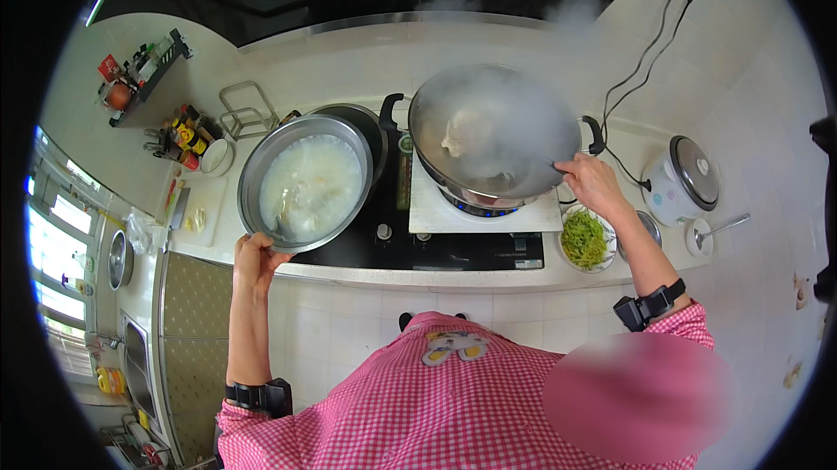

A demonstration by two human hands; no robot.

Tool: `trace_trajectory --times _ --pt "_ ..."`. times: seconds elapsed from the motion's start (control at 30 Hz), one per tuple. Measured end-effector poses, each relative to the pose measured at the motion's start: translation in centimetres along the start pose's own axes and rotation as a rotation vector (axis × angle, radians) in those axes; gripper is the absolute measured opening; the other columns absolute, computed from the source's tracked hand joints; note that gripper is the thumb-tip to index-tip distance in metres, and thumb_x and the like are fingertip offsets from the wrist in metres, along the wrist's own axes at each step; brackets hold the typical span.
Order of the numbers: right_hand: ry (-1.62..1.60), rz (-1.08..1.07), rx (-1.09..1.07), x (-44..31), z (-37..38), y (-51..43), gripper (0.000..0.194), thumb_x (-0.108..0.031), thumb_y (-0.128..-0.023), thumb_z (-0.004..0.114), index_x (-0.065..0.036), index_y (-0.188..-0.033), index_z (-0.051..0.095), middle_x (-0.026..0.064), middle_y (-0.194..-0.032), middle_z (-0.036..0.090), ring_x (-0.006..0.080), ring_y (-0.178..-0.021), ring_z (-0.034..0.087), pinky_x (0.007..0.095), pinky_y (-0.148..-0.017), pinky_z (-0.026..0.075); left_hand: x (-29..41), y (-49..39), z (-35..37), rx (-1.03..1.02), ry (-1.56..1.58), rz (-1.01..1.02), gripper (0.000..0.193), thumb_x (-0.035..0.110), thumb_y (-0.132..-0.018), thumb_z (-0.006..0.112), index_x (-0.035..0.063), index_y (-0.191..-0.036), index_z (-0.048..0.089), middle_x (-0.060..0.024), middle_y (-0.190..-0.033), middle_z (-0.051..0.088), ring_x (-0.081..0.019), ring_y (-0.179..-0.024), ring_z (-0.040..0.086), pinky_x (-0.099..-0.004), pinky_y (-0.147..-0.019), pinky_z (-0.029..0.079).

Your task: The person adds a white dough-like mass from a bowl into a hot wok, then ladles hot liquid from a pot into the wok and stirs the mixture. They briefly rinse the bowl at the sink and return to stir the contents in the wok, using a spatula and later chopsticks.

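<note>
My left hand (254,264) grips the near rim of a steel basin (247,192), which holds cloudy whitish liquid with pale pieces in it. The basin stands over the left side of the black cooktop, partly covering a dark round pan (366,118). With my right hand (592,183) I hold a dark handle (561,166) at the right rim of a large steaming pot (428,162) with two black handles. Steam hides the handle's far end. A pale lump (461,132) shows inside the pot, which sits on an induction cooker with blue lights (480,211).
A white board (484,221) lies under the cooker. Sliced green vegetables (584,240) fill a plate right of it, near a rice cooker (683,179) and a small bowl with a spoon (700,238). On the left are a cutting board (209,215), a cleaver (180,208) and bottles (189,136).
</note>
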State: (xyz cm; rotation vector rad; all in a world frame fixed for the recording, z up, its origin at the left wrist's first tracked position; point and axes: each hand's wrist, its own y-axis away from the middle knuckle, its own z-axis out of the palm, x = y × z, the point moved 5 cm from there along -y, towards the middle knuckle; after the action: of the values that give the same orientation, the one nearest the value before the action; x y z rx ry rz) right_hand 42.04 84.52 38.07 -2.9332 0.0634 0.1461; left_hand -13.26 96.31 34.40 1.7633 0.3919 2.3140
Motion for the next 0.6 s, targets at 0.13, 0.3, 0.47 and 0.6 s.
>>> trace_trajectory --times 0.13,0.3,0.47,0.6 --pt "-0.038 0.075 -0.036 0.2 0.4 -0.2 0.023 -0.010 -0.084 0.062 -0.007 -0.105 0.071 0.0137 -0.087 0.061 0.0325 -0.085 0.060 0.0431 -0.075 0.048 -0.6 -0.6 0.0 0.021 -0.024 -0.025 0.015 0.000 -0.077 0.050 -0.0099 -0.087 0.055 -0.0132 -0.076 0.060 -0.0214 -0.056 0.061 -0.0294 -0.047 0.059" --pt "-0.030 0.078 0.010 -1.0 0.7 -0.4 0.024 -0.010 -0.085 0.060 -0.007 -0.106 0.071 0.0153 -0.089 0.063 0.0327 -0.089 0.062 0.0431 -0.078 0.050 -0.7 -2.3 0.2 0.038 -0.014 -0.023 0.014 0.001 -0.077 0.050 -0.0088 -0.086 0.056 -0.0126 -0.076 0.061 -0.0212 -0.058 0.061 -0.0301 -0.049 0.059" --pt "-0.093 0.148 -0.068 -1.2 -0.5 1.6 0.023 -0.010 -0.086 0.059 -0.006 -0.106 0.071 0.0168 -0.094 0.065 0.0339 -0.093 0.062 0.0438 -0.080 0.050 -0.7 -3.4 0.1 0.012 0.002 0.000 0.014 0.001 -0.077 0.050 -0.0088 -0.085 0.056 -0.0129 -0.076 0.061 -0.0209 -0.058 0.061 -0.0302 -0.050 0.060" --pt "-0.213 0.136 -0.181 -1.8 -1.2 2.8 0.024 -0.010 -0.086 0.059 -0.005 -0.106 0.070 0.0183 -0.093 0.066 0.0352 -0.092 0.063 0.0446 -0.080 0.050 -0.9 -3.4 -0.3 0.026 0.007 -0.003 0.014 0.000 -0.077 0.050 -0.0091 -0.086 0.057 -0.0128 -0.075 0.061 -0.0213 -0.059 0.062 -0.0307 -0.050 0.060"
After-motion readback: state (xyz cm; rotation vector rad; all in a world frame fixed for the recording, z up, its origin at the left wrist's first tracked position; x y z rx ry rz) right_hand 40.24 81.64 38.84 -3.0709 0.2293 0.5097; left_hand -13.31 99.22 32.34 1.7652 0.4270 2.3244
